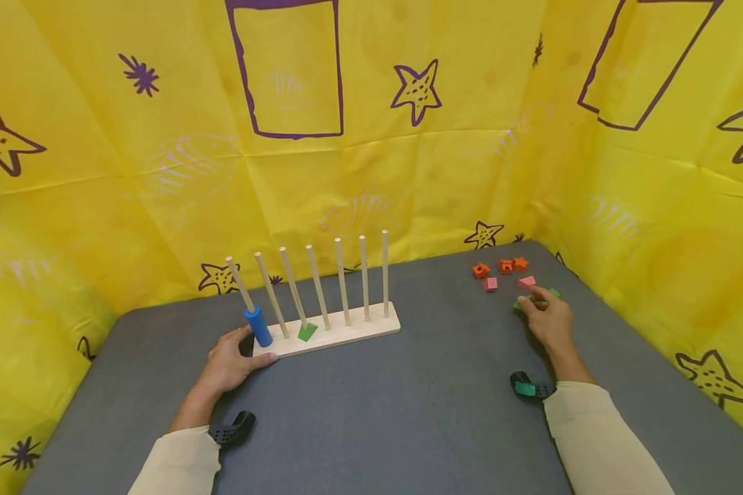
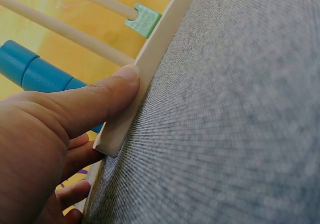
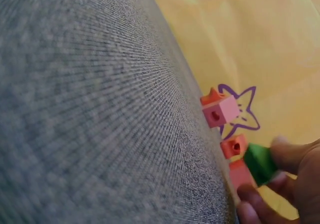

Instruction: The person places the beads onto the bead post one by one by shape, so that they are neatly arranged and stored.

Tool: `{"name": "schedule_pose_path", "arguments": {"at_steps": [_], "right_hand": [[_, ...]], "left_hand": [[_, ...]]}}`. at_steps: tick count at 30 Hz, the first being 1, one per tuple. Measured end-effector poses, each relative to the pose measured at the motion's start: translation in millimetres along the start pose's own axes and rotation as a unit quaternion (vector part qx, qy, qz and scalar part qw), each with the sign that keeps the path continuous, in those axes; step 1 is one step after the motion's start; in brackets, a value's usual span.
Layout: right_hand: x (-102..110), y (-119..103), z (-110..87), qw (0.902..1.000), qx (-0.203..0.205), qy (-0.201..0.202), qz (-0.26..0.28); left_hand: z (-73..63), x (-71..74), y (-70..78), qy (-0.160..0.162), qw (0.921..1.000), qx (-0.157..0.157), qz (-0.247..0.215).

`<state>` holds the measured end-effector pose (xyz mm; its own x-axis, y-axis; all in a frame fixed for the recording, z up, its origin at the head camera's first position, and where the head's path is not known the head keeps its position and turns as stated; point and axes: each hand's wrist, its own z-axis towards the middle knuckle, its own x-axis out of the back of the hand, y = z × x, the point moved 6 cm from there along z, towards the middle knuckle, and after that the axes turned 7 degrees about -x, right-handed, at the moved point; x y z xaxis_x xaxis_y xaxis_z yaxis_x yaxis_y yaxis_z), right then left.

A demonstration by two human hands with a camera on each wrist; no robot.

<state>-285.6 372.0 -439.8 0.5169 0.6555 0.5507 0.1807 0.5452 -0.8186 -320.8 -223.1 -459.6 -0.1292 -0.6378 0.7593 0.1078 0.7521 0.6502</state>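
Observation:
My left hand (image 1: 228, 363) grips the left end of a wooden peg board (image 1: 347, 335), thumb on its front edge and fingers behind. Several upright pegs stand in a row on it. Blue cylinder beads (image 1: 259, 327) are stacked on the leftmost peg; a green block (image 1: 307, 332) sits low on the third. In the left wrist view the thumb presses the base (image 2: 116, 129) near the blue beads (image 2: 45, 76). At the far right, my right hand (image 1: 550, 320) pinches a green block (image 3: 260, 164) between thumb and fingers, just above the table. Another green piece (image 1: 554, 293) shows behind that hand.
Orange star-shaped beads (image 1: 481, 271) and pink blocks (image 1: 490, 284) lie near the back right of the grey table (image 1: 378, 412). Yellow patterned cloth (image 1: 371, 165) hangs close behind the table and along its right side.

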Motion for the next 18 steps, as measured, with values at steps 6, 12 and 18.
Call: {"name": "schedule_pose_path", "arguments": {"at_steps": [6,12,18], "right_hand": [[0.9,0.5,0.1,0.9960,-0.025,-0.006,0.085],[3.3,3.4,-0.6,0.9955,-0.069,0.012,0.064],[3.3,3.7,-0.8,0.9842,-0.087,0.020,0.153]], "left_hand": [[1.2,0.3,1.1,0.001,1.0000,0.001,0.000],[1.3,1.6,2.1,0.003,1.0000,-0.002,-0.001],[-0.4,1.3,1.5,0.004,1.0000,-0.008,-0.002]]}}
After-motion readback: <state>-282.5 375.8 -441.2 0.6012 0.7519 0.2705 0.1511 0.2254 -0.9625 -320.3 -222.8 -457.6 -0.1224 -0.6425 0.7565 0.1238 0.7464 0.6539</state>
